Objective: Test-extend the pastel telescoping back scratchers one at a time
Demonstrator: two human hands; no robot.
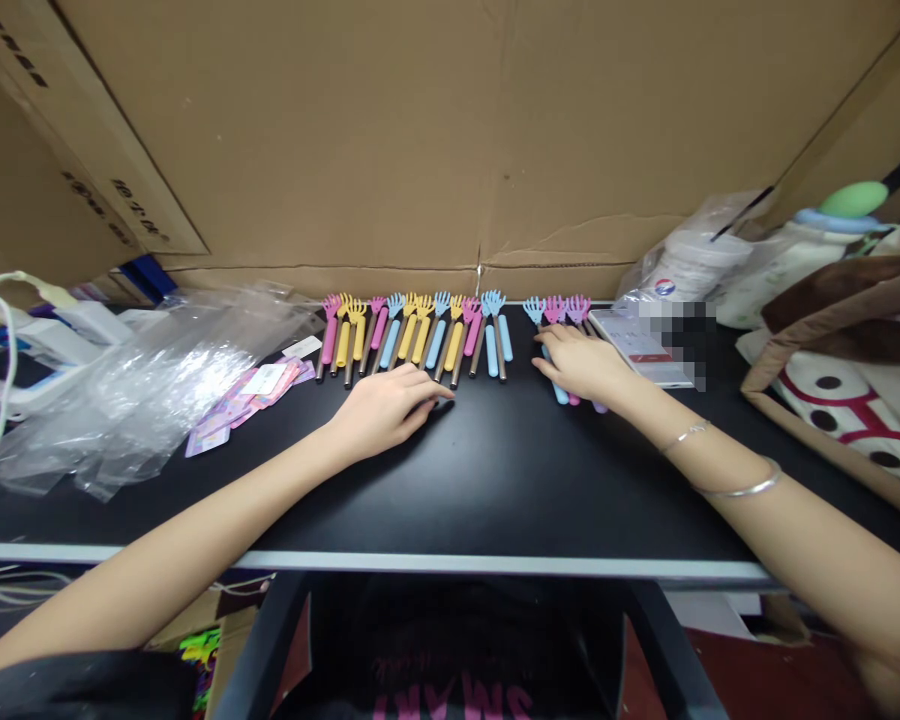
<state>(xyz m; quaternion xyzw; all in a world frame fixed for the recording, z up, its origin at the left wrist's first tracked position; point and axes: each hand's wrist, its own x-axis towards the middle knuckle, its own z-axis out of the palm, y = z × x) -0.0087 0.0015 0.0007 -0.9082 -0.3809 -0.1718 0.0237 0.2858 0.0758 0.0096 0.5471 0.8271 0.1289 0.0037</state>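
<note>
A row of small hand-shaped back scratchers (422, 335) in pink, yellow and blue lies along the back of the black table, with coloured handles and metal rods. My left hand (390, 408) rests palm down at the near ends of this row, fingers extended and holding nothing. Farther right, my right hand (581, 362) lies with spread fingers over a smaller group of back scratchers (555, 308) in blue, pink and purple. It covers their middles, while their heads show beyond the fingers and handle ends peek out below.
Clear plastic bags (142, 370) and a pile of printed cards (251, 395) lie left, beside a white device (67, 350) with cables. A phone-like flat box (637, 345), a white tub (694, 265) and a fabric bag (847, 370) stand right. Cardboard (450, 130) walls the back.
</note>
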